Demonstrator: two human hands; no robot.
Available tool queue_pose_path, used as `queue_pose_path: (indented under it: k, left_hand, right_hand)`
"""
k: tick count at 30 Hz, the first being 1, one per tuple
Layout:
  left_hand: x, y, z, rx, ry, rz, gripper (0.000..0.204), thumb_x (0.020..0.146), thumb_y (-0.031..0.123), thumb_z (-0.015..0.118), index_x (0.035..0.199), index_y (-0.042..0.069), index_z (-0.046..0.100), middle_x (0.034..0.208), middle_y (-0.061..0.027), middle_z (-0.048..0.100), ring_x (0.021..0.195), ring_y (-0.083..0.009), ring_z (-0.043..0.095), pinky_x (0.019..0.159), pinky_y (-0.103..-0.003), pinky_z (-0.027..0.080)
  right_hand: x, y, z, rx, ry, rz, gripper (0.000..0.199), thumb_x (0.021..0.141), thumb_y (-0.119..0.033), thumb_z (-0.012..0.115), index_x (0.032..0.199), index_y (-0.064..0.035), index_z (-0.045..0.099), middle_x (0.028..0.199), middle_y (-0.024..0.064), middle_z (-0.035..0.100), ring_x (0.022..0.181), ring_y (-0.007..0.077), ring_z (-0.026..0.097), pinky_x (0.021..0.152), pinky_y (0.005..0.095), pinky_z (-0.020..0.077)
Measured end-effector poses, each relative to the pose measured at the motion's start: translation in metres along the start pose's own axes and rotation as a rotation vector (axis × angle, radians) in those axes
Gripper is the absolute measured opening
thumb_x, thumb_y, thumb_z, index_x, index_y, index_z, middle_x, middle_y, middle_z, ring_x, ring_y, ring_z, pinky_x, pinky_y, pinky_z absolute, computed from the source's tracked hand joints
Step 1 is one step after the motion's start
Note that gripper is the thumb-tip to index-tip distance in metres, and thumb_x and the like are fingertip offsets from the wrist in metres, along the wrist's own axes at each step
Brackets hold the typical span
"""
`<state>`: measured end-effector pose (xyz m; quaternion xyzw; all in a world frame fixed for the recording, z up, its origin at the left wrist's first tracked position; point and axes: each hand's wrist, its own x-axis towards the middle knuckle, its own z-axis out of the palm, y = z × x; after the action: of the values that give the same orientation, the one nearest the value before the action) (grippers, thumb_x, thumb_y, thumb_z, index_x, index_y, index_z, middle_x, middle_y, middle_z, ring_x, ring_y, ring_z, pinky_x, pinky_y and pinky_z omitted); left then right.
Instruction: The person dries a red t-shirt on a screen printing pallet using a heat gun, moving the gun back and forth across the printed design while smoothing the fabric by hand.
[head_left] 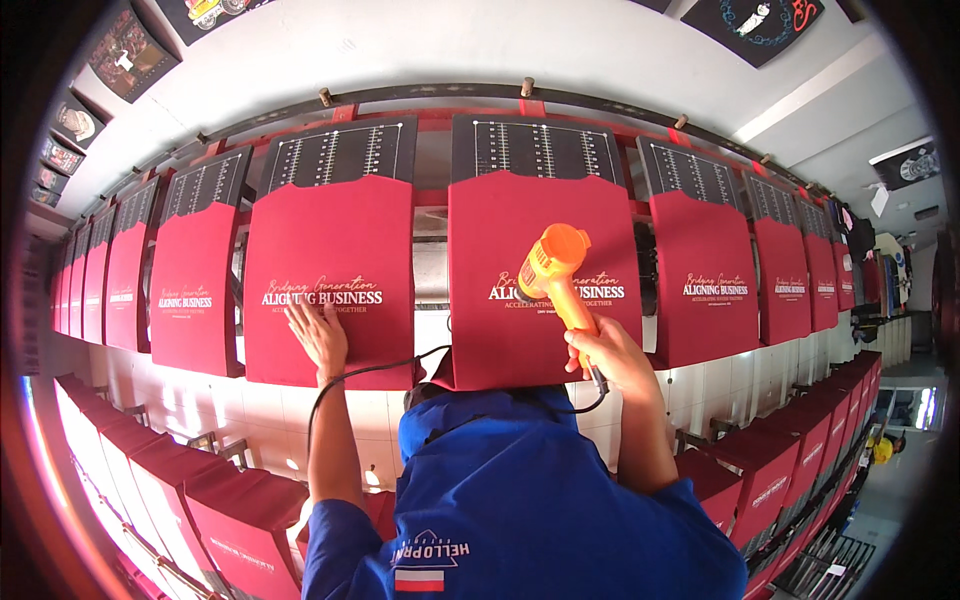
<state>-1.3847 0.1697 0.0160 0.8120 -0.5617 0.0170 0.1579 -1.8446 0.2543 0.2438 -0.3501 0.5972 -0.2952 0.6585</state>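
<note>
My right hand (pixel 613 354) is wrapped round the handle of an orange heat gun (pixel 556 262). The heat gun is above a red T-shirt (pixel 530 215) stretched on a black printing board, with its head over the white printed lettering. A black cord (pixel 602 382) comes out of the handle's lower end. To the left, my left hand (pixel 320 335) lies flat with fingers extended on another red T-shirt (pixel 330 235), just below and partly over its printed lettering. Its palm side is hidden against the cloth.
Similar boards with red T-shirts (pixel 700 260) run in a row to both sides on a metal rail (pixel 430 92). Behind me stands a second row of red-covered boards (pixel 240 510). The cord loops past my left wrist. Far right, a person in yellow (pixel 882 449) is visible.
</note>
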Motion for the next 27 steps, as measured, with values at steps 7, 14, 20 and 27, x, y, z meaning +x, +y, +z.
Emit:
queue_pose_path:
  k: [7, 14, 20, 27]
  left_hand:
    - [0.031, -0.008, 0.01, 0.102, -0.057, -0.123, 0.074, 0.104, 0.052, 0.029, 0.154, -0.002, 0.022, 0.161, -0.0221, 0.022, 0.151, -0.0375, 0.014, 0.122, -0.049, 0.01]
    - [0.018, 0.015, 0.015, 0.118, -0.074, -0.037, 0.073, 0.104, 0.049, 0.03, 0.154, -0.004, 0.021, 0.162, -0.0217, 0.019, 0.151, -0.0366, 0.013, 0.123, -0.048, 0.009]
    - [-0.011, 0.051, 0.005, 0.031, -0.126, 0.118, 0.071, 0.105, 0.045, 0.032, 0.154, -0.005, 0.02, 0.162, -0.0236, 0.017, 0.151, -0.039, 0.012, 0.122, -0.05, 0.007]
    - [-0.018, 0.041, -0.005, 0.037, -0.21, 0.178, 0.071, 0.104, 0.046, 0.03, 0.154, -0.003, 0.02, 0.162, -0.0217, 0.019, 0.151, -0.0377, 0.014, 0.123, -0.048, 0.007]
  right_hand:
    - [0.002, 0.003, 0.01, -0.044, 0.008, -0.002, 0.023, 0.095, -0.024, 0.062, 0.101, -0.0026, 0.055, 0.075, 0.0038, 0.06, 0.064, 0.0127, 0.065, 0.051, 0.0259, 0.0486]
    - [0.003, 0.0, 0.019, -0.052, 0.008, -0.002, 0.024, 0.096, -0.025, 0.062, 0.102, -0.0027, 0.055, 0.075, 0.0036, 0.06, 0.064, 0.0129, 0.065, 0.051, 0.0264, 0.049]
    - [0.005, -0.005, 0.025, -0.046, -0.007, 0.034, 0.023, 0.096, -0.023, 0.062, 0.102, -0.0027, 0.055, 0.075, 0.0034, 0.06, 0.065, 0.0127, 0.065, 0.052, 0.0265, 0.0488]
    - [0.009, -0.002, 0.029, -0.061, -0.016, 0.021, 0.022, 0.096, -0.024, 0.062, 0.101, -0.0034, 0.054, 0.075, 0.0033, 0.06, 0.064, 0.0121, 0.064, 0.052, 0.0266, 0.0492]
